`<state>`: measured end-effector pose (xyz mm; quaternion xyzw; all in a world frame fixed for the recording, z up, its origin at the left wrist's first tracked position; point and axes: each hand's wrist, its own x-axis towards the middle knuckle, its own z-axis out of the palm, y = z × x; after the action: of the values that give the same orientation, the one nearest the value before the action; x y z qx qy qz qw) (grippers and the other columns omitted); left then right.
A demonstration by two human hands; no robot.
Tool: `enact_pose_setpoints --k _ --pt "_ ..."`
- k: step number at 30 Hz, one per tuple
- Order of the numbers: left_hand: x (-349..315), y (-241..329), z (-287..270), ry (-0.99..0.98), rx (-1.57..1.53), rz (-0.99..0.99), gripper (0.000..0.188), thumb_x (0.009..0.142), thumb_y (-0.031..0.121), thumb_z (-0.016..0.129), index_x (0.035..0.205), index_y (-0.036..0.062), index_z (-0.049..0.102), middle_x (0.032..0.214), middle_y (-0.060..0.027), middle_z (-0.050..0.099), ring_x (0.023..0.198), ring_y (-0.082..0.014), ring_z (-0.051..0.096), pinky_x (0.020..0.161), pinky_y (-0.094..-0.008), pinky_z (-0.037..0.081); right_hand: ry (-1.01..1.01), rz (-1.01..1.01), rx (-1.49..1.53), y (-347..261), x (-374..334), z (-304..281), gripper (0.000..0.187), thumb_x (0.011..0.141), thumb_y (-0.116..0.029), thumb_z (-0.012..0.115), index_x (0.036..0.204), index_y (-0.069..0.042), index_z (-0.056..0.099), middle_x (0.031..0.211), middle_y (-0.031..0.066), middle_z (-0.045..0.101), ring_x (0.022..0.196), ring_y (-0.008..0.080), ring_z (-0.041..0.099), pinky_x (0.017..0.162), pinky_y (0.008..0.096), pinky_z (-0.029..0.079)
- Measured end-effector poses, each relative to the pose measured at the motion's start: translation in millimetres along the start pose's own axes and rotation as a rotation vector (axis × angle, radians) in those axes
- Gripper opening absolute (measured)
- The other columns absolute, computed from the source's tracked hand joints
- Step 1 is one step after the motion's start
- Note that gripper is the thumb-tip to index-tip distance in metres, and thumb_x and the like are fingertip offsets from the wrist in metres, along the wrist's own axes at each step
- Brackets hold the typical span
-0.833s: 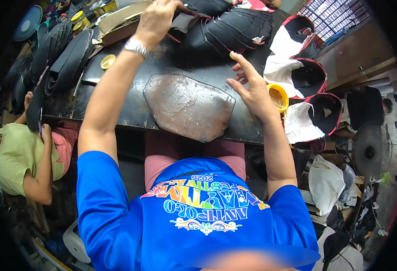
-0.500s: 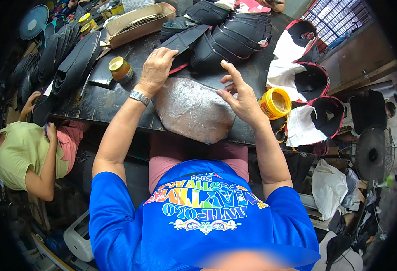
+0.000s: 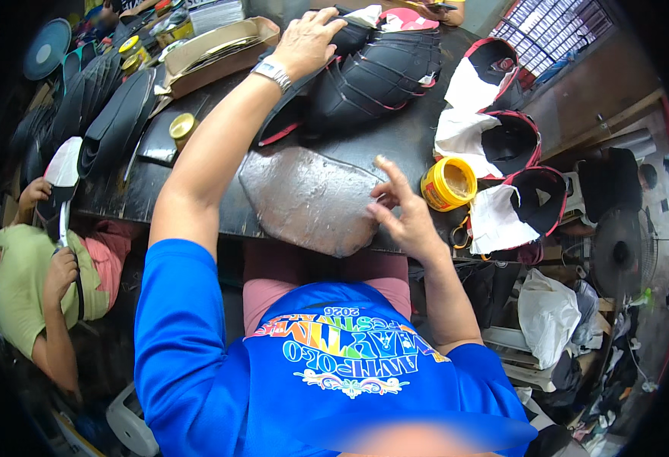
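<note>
Fingers of the right hand [image 3: 404, 218] bend half-open, empty, over the slab [image 3: 312, 196]; left hand [image 3: 304, 46] loosely spread, grip unclear, at far black pieces [image 3: 384, 75] already stacked.

Workbench [image 3: 403, 137] seen from above. Upper centre: the left hand [image 3: 308, 46], a watch [image 3: 273, 72] at its wrist, is at the black pieces [image 3: 384, 72] with red edges; its grip cannot be made out. Centre: a brown slab [image 3: 312, 202], with the right hand [image 3: 404, 217], empty and loosely curled, at its right side. Right of centre: an open yellow jar [image 3: 440, 194] beside white-lined black cups [image 3: 513, 141]. Upper left: a cardboard tray [image 3: 224, 62]. Far left: a co-worker in a green shirt [image 3: 26, 278]. Far right: a fan [image 3: 620, 251].
</note>
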<state>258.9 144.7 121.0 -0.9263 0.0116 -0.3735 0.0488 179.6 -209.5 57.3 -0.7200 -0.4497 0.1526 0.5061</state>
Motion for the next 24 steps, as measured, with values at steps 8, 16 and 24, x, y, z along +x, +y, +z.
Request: enact_pose_setpoints --k 8,16,24 --pt "29.7 -1.8 40.3 -0.048 0.031 0.02 0.043 0.078 0.023 0.084 0.112 0.0121 0.059 0.117 -0.0106 0.065 0.114 -0.0307 0.06 0.096 -0.0462 0.045 -0.059 0.081 -0.037 1.2 -20.3 -3.4 0.079 0.092 -0.003 0.073 0.16 -0.014 0.034 0.107 0.0112 0.065 0.089 0.0161 0.064 0.089 0.0317 0.054" --pt "24.1 -13.3 6.3 -0.062 -0.238 0.106 0.03 0.083 0.018 0.079 0.105 0.01 0.06 0.097 -0.0118 0.068 0.099 -0.0338 0.064 0.092 -0.0445 0.047 -0.031 0.048 0.021 8.9 -30.4 -1.6 0.08 0.093 -0.005 0.072 0.161 -0.016 0.032 0.105 0.0117 0.065 0.09 0.0177 0.066 0.087 0.0322 0.055" --pt "-13.5 5.3 -13.4 -0.003 -0.158 -0.01 0.047 0.084 0.019 0.08 0.126 0.013 0.062 0.131 -0.0141 0.059 0.122 -0.0368 0.059 0.106 -0.0471 0.045 -0.012 0.085 0.042 10.9 -33.4 -2.3 0.079 0.093 -0.006 0.072 0.161 -0.017 0.032 0.102 0.0119 0.064 0.089 0.0205 0.065 0.084 0.0334 0.056"
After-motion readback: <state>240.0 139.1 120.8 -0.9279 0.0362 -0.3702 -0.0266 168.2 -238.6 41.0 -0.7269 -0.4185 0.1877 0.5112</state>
